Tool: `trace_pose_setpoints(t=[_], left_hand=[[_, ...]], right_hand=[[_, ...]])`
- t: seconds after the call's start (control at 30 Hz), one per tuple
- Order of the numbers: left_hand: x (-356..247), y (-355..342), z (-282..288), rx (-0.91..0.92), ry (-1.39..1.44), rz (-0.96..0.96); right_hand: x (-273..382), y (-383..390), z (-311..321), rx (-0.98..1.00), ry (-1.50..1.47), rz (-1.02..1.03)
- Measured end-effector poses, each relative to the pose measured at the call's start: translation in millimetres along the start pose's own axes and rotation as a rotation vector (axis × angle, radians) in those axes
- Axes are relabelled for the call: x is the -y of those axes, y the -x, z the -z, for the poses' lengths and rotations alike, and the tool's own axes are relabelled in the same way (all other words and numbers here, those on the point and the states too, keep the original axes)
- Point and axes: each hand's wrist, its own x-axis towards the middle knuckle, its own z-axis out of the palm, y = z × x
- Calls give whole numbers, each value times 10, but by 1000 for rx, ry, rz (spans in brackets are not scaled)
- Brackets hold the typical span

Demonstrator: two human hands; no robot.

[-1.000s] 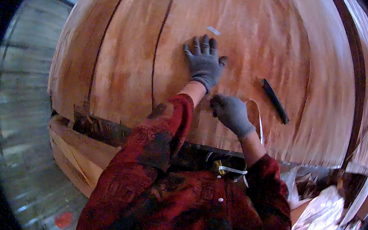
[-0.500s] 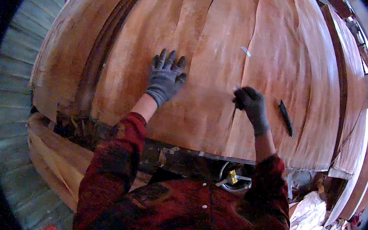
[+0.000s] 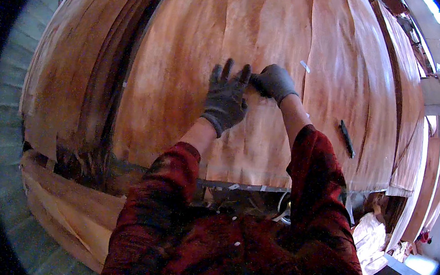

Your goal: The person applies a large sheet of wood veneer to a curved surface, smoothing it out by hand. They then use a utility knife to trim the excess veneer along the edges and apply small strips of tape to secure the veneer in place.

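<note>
Reddish-brown wood veneer sheets [image 3: 186, 40] lie side by side in front of me, with long seams running away from me. My left hand [image 3: 226, 99], in a grey glove with dark fingers, lies on the veneer with its fingers spread. Just right of its fingertips is my gloved right hand [image 3: 274, 83], its fingers closed and pressed down near a seam. Whatever it may hold is hidden under the fingers. A short strip of whitish tape [image 3: 304, 66] sticks across a seam to the right of that hand. Farther right lies a slim black knife-like tool [image 3: 346, 139].
Dark veneer strips [image 3: 113, 76] lie along the left side. Below the near edge is a partly hidden ring-shaped object [image 3: 283, 208]. Crumpled pale veneer scraps [image 3: 371, 237] sit low at the right. More veneer sheets [image 3: 430, 182] stand beyond the right side.
My right hand has moved left and away from me, up beside my left hand. The left hand has shifted slightly right in the view, still spread.
</note>
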Motion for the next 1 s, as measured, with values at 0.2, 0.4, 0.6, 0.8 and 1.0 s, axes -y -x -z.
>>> trace_pose_setpoints(t=[0.2, 0.4, 0.6, 0.8, 1.0], left_hand=[[-36, -95, -281, 43, -86, -34], [-32, -156, -310, 138, -159, 60], [292, -164, -314, 454, -130, -84], [194, 62, -6, 559, -192, -127], [-223, 42, -218, 359, -222, 215]], right_hand=[[-214, 157, -58, 6, -64, 106], [-304, 769, -347, 152, -508, 241], [-167, 1095, -314, 294, -294, 200], [-210, 1169, -216, 73, 4, 198], [-385, 1124, -151, 272, -50, 390]])
